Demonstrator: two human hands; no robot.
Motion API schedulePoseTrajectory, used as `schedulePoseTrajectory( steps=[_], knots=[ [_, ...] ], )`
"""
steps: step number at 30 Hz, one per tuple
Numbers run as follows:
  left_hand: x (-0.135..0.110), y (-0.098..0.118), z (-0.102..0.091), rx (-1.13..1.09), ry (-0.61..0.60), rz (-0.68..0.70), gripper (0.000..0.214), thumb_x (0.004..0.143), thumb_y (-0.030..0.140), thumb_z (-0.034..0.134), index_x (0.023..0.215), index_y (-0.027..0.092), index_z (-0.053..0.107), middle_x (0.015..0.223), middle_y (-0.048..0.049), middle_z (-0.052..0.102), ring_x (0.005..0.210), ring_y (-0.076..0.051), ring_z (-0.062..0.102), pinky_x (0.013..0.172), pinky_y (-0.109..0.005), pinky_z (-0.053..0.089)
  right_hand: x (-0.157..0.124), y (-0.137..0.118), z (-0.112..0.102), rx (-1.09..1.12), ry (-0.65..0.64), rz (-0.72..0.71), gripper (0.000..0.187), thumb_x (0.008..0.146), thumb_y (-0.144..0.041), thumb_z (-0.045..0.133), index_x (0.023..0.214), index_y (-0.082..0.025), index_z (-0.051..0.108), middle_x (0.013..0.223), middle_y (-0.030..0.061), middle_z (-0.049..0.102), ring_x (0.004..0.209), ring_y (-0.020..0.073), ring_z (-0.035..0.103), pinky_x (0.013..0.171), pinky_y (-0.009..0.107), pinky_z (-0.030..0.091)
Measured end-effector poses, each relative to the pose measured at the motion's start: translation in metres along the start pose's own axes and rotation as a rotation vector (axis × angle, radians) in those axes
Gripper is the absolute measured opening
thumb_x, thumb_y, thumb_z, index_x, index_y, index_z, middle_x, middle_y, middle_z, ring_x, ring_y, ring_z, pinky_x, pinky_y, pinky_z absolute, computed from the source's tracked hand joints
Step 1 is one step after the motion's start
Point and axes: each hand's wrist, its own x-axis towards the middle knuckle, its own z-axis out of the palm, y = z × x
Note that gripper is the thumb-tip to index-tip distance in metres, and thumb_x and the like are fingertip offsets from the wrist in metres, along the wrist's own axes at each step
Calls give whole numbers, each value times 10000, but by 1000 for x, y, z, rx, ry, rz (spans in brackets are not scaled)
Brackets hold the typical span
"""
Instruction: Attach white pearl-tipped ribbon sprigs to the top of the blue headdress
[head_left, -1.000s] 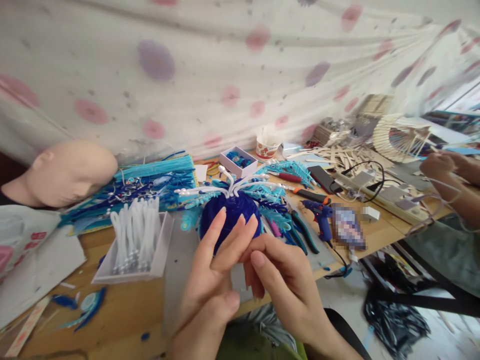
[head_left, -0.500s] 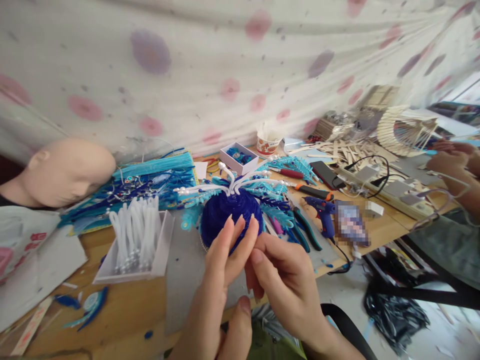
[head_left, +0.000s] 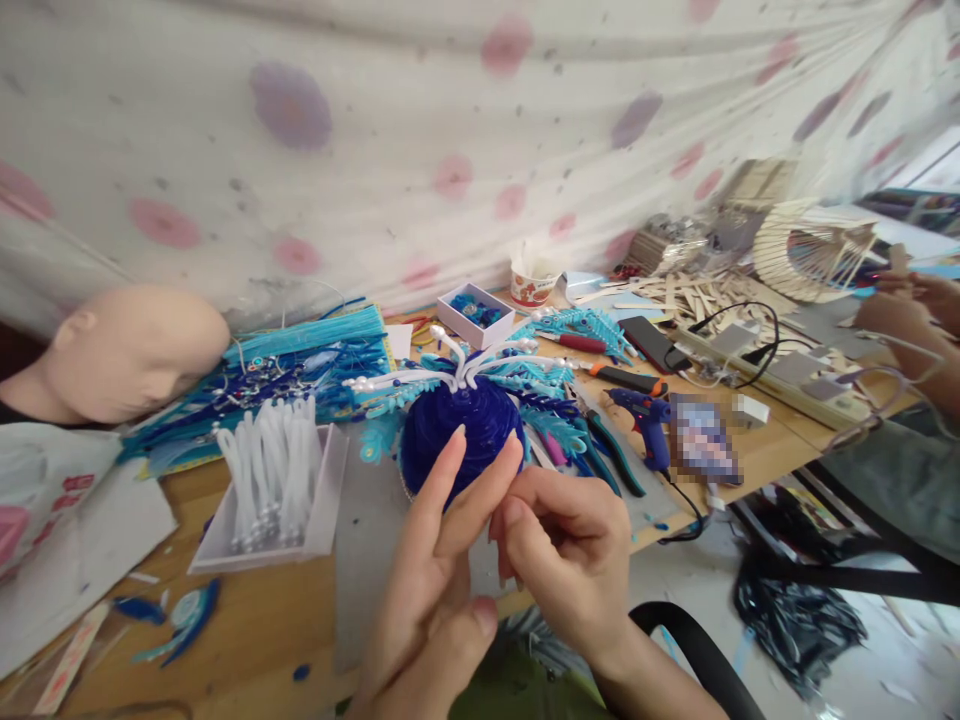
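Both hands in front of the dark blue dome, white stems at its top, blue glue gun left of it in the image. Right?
Not quite: in the head view, the blue glue gun lies right of the dark blue dome. White stems and hand placement are correct.

Soft light brightens the upper right, edges stretched

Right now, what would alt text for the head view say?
A person's left hand and right hand, close together before a blue dome topped with white stems. A box of white tubes stands left; pliers and a glue gun lie right.
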Motion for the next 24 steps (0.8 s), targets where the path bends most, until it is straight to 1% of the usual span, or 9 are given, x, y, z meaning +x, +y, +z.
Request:
schedulePoseTrajectory(
  steps=[3, 8, 11, 14, 17, 19, 21, 22, 24],
  knots=[
    [4, 2, 1, -97, -84, -20, 752, 835, 30, 484, 1489, 398, 448, 1548, 29, 508, 1517, -218, 300, 1238, -444, 240, 0, -1, 0, 17, 6, -14, 261, 801, -127, 514, 552, -206, 500, 432, -58, 491, 363, 61, 385, 374, 208, 286],
    [6, 10, -2, -196, -104, -110, 734, 788, 80, 492, 1465, 365, 493, 1556, 25, 501, 1557, -259, 162, 1254, -531, 161, 3, -8, 1, 40, -12, -15, 267, 792, -125, 531, 542, -210, 496, 433, -46, 515, 365, 78, 431, 374, 223, 311],
    [8, 12, -7, -261, -153, -117, 731, 779, 95, 477, 1464, 348, 498, 1568, 33, 485, 1558, -251, 158, 1256, -511, 171, 2, -9, -1, 20, -30, -35, 253, 784, -121, 519, 548, -212, 505, 442, -45, 527, 371, 84, 446, 390, 228, 332],
    [11, 11, -12, -309, -182, -80, 729, 792, 101, 442, 1489, 308, 470, 1586, 15, 462, 1556, -242, 174, 1258, -493, 173, -3, -1, -10, -66, -7, -118, 250, 775, -111, 507, 549, -215, 486, 435, -51, 488, 375, 84, 420, 405, 240, 312],
    [13, 11, -16, -312, -177, -66, 714, 822, 127, 433, 1518, 286, 433, 1604, -4, 434, 1565, -252, 113, 1258, -515, 150, -9, 14, -28, -170, 69, -159, 315, 816, -123, 503, 522, -218, 443, 425, -44, 428, 388, 94, 379, 413, 261, 261],
    [14, 10, -18, -337, -175, -81, 701, 830, 144, 465, 1513, 301, 441, 1614, 1, 415, 1566, -259, 69, 1258, -524, 119, -12, 24, -42, -230, 155, -150, 383, 859, -127, 509, 493, -214, 436, 419, -40, 424, 386, 94, 370, 415, 265, 245],
    [16, 6, -20, -368, -148, -108, 662, 852, 122, 481, 1477, 340, 491, 1596, 24, 440, 1563, -248, 76, 1261, -513, 96, -13, 33, -55, -318, 267, -171, 441, 884, -123, 557, 464, -204, 450, 401, -51, 417, 362, 80, 358, 408, 259, 247],
    [17, 3, -22, -374, -118, -115, 631, 875, 95, 467, 1446, 354, 530, 1572, 36, 474, 1558, -236, 113, 1263, -500, 98, -12, 37, -61, -356, 304, -184, 443, 894, -119, 578, 468, -199, 483, 405, -54, 441, 360, 77, 384, 409, 251, 272],
    [17, -4, -30, -362, -36, -93, 598, 919, 38, 414, 1383, 368, 596, 1501, 53, 556, 1525, -200, 259, 1265, -446, 157, -11, 43, -70, -402, 323, -189, 336, 915, -124, 597, 589, -202, 628, 526, -38, 606, 448, 98, 539, 467, 233, 388]
  ],
)
